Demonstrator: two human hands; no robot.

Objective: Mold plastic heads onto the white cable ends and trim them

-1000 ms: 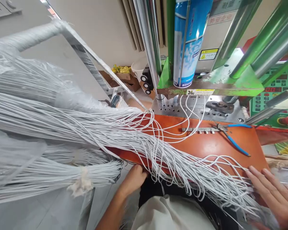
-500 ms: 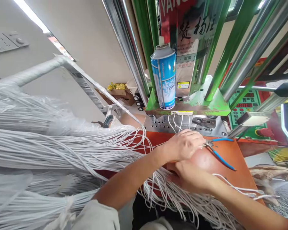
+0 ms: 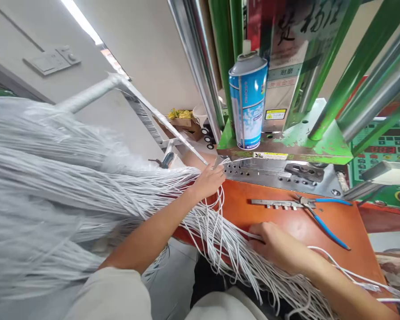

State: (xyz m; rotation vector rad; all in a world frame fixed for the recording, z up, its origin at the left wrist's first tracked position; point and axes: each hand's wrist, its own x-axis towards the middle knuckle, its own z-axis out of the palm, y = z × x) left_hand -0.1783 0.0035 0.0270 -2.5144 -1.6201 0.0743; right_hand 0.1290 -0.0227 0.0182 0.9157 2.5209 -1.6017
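My left hand [image 3: 210,180] is at the left end of the orange table, fingers closed around white cables [image 3: 220,195], with cable ends showing past the fingertips. Lower on the table, my right hand [image 3: 270,242] is curled on the thin white cables at the top of a loose pile [image 3: 233,244]; its fingertips are partly hidden. Just beyond it lies a narrow metal bar [image 3: 276,203] with small tabs along one side. Blue-handled pliers [image 3: 323,215] rest open across the bar's right end.
A green press [image 3: 286,149] with steel posts stands behind the table [image 3: 340,213]. On its plate is a blue spray can [image 3: 248,102]. A control panel [image 3: 383,151] is at right. Long wrapped cable bundles [image 3: 86,178] hang at left by a wrapped frame [image 3: 93,93].
My left hand has moved left, away from my right hand, to the cables by the press. The metal bar is now uncovered. Cables no longer stand at the press base. The view has shifted.
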